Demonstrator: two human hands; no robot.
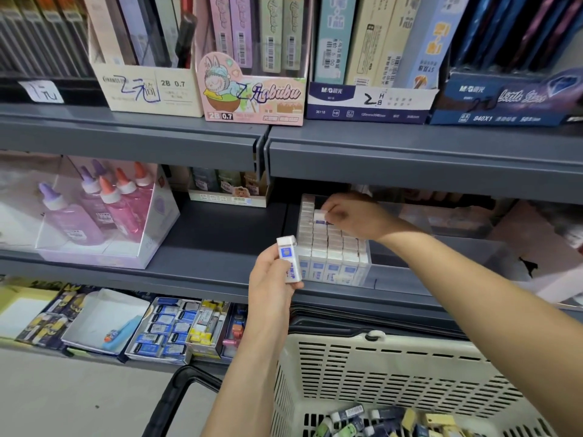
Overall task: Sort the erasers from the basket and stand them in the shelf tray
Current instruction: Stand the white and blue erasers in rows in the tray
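Erasers [328, 244] fill the tray [367, 275]; left grip [273, 279] holds 1 eraser [288, 258] upright, right grip [356, 216] pinches another eraser [320, 216] above the rows.

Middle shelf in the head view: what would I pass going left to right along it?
clear box of pink and purple bottles → small display carton set further back → eraser tray packed with upright white erasers

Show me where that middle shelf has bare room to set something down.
Bare shelf floor lies between the glue bottle box and the eraser tray, in front of the small carton. The tray's left side is packed with standing erasers, and the right hand pinches an eraser above them. The top shelf is crowded with boxes.
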